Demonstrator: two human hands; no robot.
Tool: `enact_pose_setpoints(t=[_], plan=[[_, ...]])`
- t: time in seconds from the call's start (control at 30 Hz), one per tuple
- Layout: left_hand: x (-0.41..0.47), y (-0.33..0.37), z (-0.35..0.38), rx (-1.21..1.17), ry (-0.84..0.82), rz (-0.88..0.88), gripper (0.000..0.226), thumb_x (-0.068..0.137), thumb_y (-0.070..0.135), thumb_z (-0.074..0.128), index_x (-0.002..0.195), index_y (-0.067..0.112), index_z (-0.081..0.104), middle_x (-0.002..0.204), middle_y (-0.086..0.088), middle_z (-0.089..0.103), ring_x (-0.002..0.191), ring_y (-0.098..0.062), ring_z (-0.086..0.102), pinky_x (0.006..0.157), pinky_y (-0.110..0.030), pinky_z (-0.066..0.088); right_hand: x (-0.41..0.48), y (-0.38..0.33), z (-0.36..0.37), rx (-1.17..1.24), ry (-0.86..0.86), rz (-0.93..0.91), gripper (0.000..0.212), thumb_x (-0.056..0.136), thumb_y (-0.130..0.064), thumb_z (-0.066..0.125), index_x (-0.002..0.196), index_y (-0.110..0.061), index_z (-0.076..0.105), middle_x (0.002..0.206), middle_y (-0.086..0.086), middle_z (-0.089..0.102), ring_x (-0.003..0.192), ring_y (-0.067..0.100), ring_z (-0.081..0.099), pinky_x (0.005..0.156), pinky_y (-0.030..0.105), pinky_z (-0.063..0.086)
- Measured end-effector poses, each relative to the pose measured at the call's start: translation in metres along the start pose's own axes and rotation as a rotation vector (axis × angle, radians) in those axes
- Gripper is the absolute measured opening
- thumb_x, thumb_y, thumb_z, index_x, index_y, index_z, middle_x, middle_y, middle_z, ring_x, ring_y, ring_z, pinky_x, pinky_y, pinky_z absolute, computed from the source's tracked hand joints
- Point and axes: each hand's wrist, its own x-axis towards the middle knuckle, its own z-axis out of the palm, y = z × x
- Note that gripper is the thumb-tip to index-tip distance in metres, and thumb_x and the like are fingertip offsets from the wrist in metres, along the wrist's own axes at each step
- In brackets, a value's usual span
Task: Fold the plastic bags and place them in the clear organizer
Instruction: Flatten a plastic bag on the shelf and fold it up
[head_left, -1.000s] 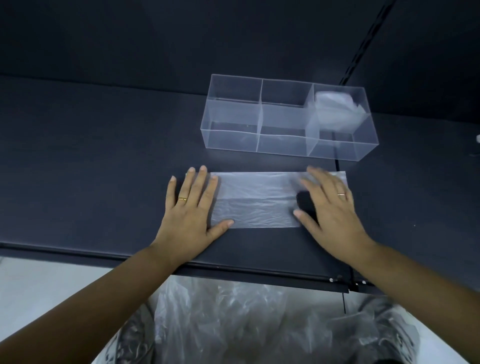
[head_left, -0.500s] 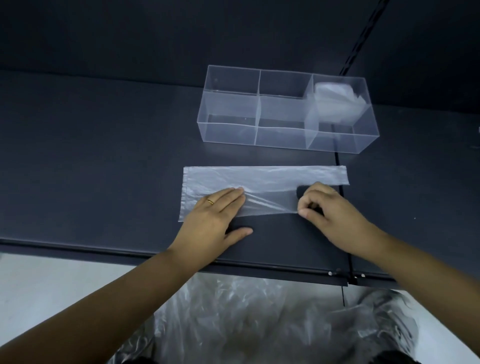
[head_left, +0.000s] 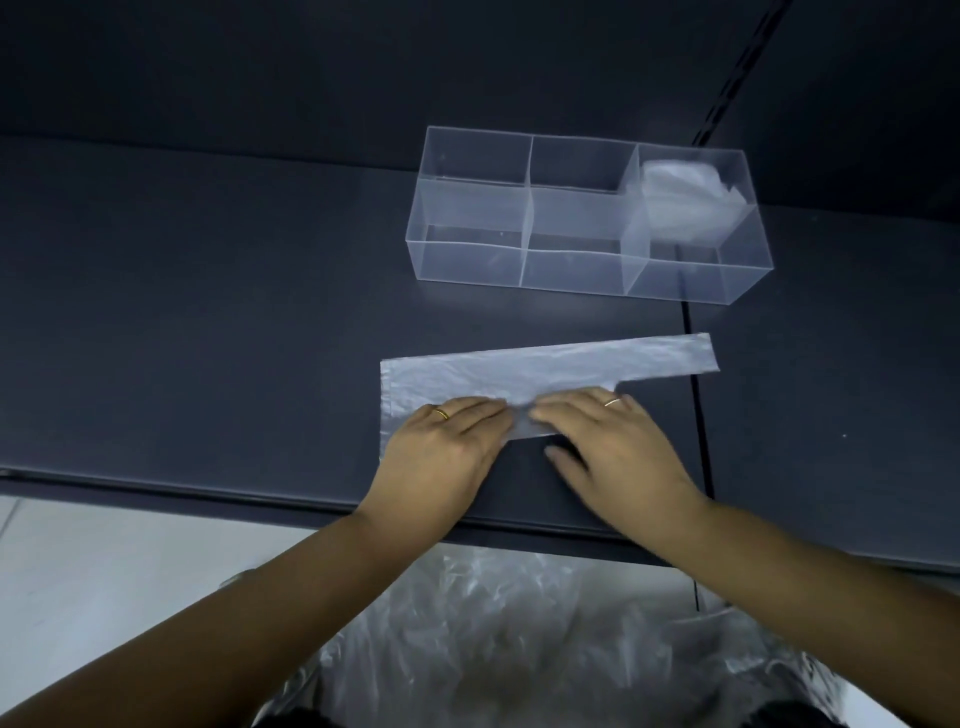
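Head view is showing a person leaning over a dark table (head_left: 208, 312) with both hands flat on a translucent plastic bag (head_left: 545, 371). The bag is lying as a long, narrow strip near the table's front edge, its right end reaching across a seam in the tabletop and its left part wider toward the person. The left hand (head_left: 447, 447) is pressing down on the near left portion of the bag with fingers straight and together, holding nothing, a gold ring showing on one finger. The right hand (head_left: 613, 452) is lying flat just beside it, fingers extended leftward on the bag's near edge, thumb spread on the table, also wearing a ring. The fingertips of the two hands are almost meeting. Farther back, apart from the bag, the clear organizer (head_left: 467, 260) is standing on the table, and a folded bag (head_left: 675, 197) is sitting in its right-end compartment. Below the table edge, a heap of loose plastic bags (head_left: 519, 623) is lying near the person.
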Motion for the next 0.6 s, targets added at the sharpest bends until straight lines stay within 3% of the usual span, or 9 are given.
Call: enact_pose_setpoints(t=[0.1, 0.17, 0.2, 0.3, 0.43, 0.53, 0.6], plan=[[-0.004, -0.01, -0.012, -0.096, -0.015, -0.116, 0.018, 0.085, 0.013, 0.065, 0.098, 0.012, 0.076, 0.099, -0.001, 0.075, 0.091, -0.02, 0.071, 0.078, -0.029, 0.056, 0.005, 0.023, -0.009, 0.225, 0.084, 0.125, 0.013, 0.082, -0.006, 0.071, 0.09, -0.016, 0.075, 0.095, -0.006, 0.074, 0.089, 0.015, 0.067, 0.085, 0.03, 0.049], [-0.008, -0.024, -0.021, -0.235, -0.025, -0.288, 0.018, 0.091, 0.015, 0.063, 0.104, 0.018, 0.075, 0.1, 0.005, 0.073, 0.094, -0.013, 0.067, 0.082, -0.021, 0.051, 0.009, 0.04, -0.017, 0.411, 0.036, 0.286, 0.009, 0.086, -0.014, 0.069, 0.088, -0.02, 0.075, 0.089, -0.015, 0.072, 0.086, -0.001, 0.062, 0.081, 0.009, 0.043], [-0.009, -0.031, -0.026, -0.325, -0.025, -0.395, 0.017, 0.09, 0.016, 0.065, 0.103, 0.021, 0.075, 0.098, 0.011, 0.072, 0.093, -0.006, 0.065, 0.084, -0.015, 0.047, 0.012, 0.047, -0.02, 0.481, 0.006, 0.353, 0.006, 0.087, -0.019, 0.068, 0.086, -0.021, 0.074, 0.086, -0.016, 0.071, 0.083, -0.005, 0.061, 0.076, 0.005, 0.041], [-0.01, -0.054, -0.037, -0.57, -0.024, -0.684, 0.013, 0.088, 0.022, 0.067, 0.081, 0.03, 0.074, 0.078, 0.027, 0.07, 0.079, 0.012, 0.062, 0.071, 0.002, 0.038, 0.02, 0.057, -0.019, 0.663, 0.018, 0.483, 0.013, 0.087, -0.023, 0.069, 0.075, -0.017, 0.071, 0.077, -0.01, 0.072, 0.071, -0.004, 0.063, 0.067, 0.007, 0.043], [-0.01, -0.07, -0.039, -0.617, 0.014, -0.838, 0.018, 0.086, 0.029, 0.069, 0.069, 0.025, 0.072, 0.07, 0.019, 0.07, 0.065, 0.01, 0.06, 0.061, -0.001, 0.039, 0.031, 0.057, -0.012, 0.726, 0.079, 0.604, 0.01, 0.084, -0.025, 0.072, 0.075, -0.023, 0.069, 0.076, -0.016, 0.07, 0.07, -0.007, 0.063, 0.064, 0.0, 0.04], [-0.008, -0.071, -0.037, -0.534, 0.012, -0.894, 0.018, 0.085, 0.03, 0.07, 0.067, 0.03, 0.07, 0.069, 0.022, 0.069, 0.071, 0.008, 0.062, 0.061, -0.001, 0.039, 0.037, 0.057, -0.01, 0.69, 0.07, 0.657, 0.012, 0.083, -0.025, 0.074, 0.08, -0.014, 0.07, 0.076, -0.006, 0.071, 0.069, 0.002, 0.062, 0.059, 0.004, 0.041], [-0.008, -0.066, -0.034, -0.352, 0.064, -0.889, 0.008, 0.085, 0.026, 0.07, 0.078, 0.027, 0.068, 0.077, 0.014, 0.069, 0.081, -0.007, 0.064, 0.071, -0.015, 0.046, 0.04, 0.057, -0.01, 0.653, 0.056, 0.666, 0.018, 0.082, -0.023, 0.074, 0.08, -0.006, 0.07, 0.076, 0.006, 0.072, 0.068, 0.009, 0.062, 0.059, 0.009, 0.043]])
